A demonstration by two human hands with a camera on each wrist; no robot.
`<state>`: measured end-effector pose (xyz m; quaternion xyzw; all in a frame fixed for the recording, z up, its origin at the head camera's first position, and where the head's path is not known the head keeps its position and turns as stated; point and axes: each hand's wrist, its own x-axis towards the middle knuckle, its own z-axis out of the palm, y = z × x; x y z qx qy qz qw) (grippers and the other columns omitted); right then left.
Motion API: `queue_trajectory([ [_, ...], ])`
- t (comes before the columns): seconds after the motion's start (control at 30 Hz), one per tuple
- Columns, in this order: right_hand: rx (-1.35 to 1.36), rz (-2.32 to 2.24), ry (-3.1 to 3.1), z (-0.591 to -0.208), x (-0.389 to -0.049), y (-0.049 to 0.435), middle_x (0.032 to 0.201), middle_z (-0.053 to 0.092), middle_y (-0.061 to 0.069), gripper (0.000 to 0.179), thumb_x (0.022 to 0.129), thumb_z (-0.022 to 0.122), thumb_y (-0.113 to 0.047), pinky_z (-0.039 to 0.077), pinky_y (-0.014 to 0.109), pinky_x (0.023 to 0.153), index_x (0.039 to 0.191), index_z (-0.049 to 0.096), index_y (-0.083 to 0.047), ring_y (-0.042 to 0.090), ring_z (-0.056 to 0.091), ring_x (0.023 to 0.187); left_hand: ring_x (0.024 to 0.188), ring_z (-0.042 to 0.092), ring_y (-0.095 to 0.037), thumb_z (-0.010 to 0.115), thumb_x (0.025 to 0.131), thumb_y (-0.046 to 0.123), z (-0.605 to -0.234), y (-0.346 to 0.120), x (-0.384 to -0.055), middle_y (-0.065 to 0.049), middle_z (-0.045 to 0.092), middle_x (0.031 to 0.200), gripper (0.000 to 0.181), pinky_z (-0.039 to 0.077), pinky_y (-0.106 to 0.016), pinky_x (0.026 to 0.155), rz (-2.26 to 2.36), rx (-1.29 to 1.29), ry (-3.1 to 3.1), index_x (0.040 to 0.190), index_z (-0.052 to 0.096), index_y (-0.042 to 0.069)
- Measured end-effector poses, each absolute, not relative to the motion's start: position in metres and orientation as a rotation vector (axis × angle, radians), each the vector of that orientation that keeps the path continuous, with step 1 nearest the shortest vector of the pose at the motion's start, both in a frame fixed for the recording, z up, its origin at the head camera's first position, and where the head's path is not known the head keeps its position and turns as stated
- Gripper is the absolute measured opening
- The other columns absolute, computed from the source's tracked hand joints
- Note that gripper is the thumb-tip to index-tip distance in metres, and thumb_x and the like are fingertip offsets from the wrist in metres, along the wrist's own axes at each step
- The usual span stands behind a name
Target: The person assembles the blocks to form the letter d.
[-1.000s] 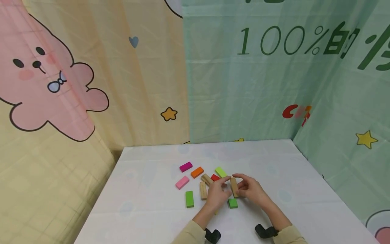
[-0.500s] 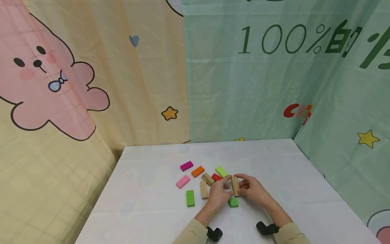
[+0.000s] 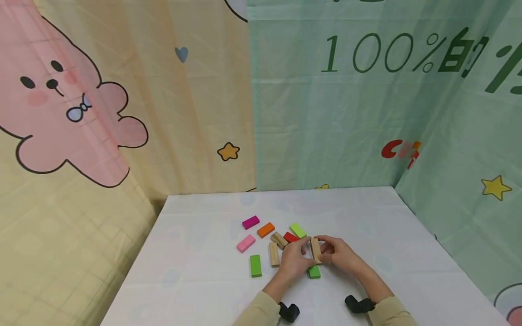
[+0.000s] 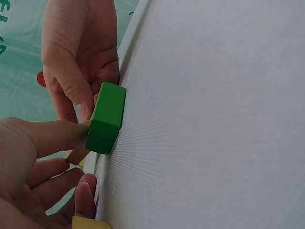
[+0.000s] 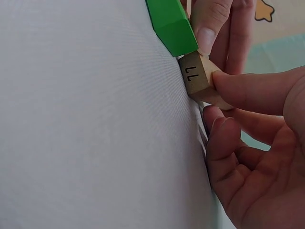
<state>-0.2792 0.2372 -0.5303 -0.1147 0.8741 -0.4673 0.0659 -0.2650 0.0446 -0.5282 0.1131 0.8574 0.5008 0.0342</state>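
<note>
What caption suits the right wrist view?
Right hand and left hand at a wooden block, beside a green block.

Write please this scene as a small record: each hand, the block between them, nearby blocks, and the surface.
Right hand: pinches wooden block
Left hand: thumb at wooden block; full grip unclear
Wooden block: between both hands, dark marks on one end
Green block: beside wooden block's near end
Some others: pink block, orange block, magenta block, red block
Surface: white table
</note>
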Motion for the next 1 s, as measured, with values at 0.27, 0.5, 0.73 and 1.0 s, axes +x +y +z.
queue_trajectory([
  [0.27, -0.371, -1.399, 2.606, -0.525, -0.280, 0.237, 0.091, 0.060, 0.008, 0.056, 0.086, 0.075, -0.003, 0.045, 0.028, 0.057, 0.137, 0.055, 0.004, 0.023, 0.052, 0.075, 0.118, 0.059, -0.023, 0.089, 0.077, 0.019, -0.526, 0.041, -0.271, 0.000, 0.065, 0.130, 0.066, 0.052, -0.040, 0.093, 1.439, 0.376, 2.667, 0.138, 0.063, 0.016],
  [0.5, -0.408, -1.369, 2.606, -0.525, -0.279, 0.240, 0.091, 0.060, 0.006, 0.055, 0.087, 0.075, -0.005, 0.044, 0.027, 0.057, 0.137, 0.055, 0.006, 0.021, 0.051, 0.073, 0.123, 0.057, -0.024, 0.089, 0.077, 0.027, -0.528, 0.039, -0.273, 0.001, 0.063, 0.134, 0.066, 0.049, -0.045, 0.098, 1.360, 0.374, 2.694, 0.137, 0.064, 0.019],
  [0.73, -0.388, -1.361, 2.584, -0.528, -0.279, 0.241, 0.090, 0.058, 0.006, 0.056, 0.087, 0.075, -0.005, 0.044, 0.027, 0.056, 0.138, 0.055, 0.003, 0.022, 0.051, 0.073, 0.124, 0.057, -0.024, 0.089, 0.077, 0.031, -0.531, 0.038, -0.272, 0.003, 0.064, 0.133, 0.062, 0.048, -0.046, 0.098, 1.316, 0.416, 2.715, 0.134, 0.067, 0.021],
  [1.0, -0.422, -1.376, 2.568, -0.527, -0.283, 0.239, 0.090, 0.058, 0.006, 0.056, 0.087, 0.074, -0.003, 0.044, 0.027, 0.056, 0.138, 0.054, 0.005, 0.022, 0.051, 0.072, 0.128, 0.055, -0.022, 0.089, 0.078, 0.032, -0.534, 0.036, -0.277, 0.006, 0.062, 0.136, 0.062, 0.047, -0.044, 0.100, 1.316, 0.421, 2.719, 0.135, 0.067, 0.022],
])
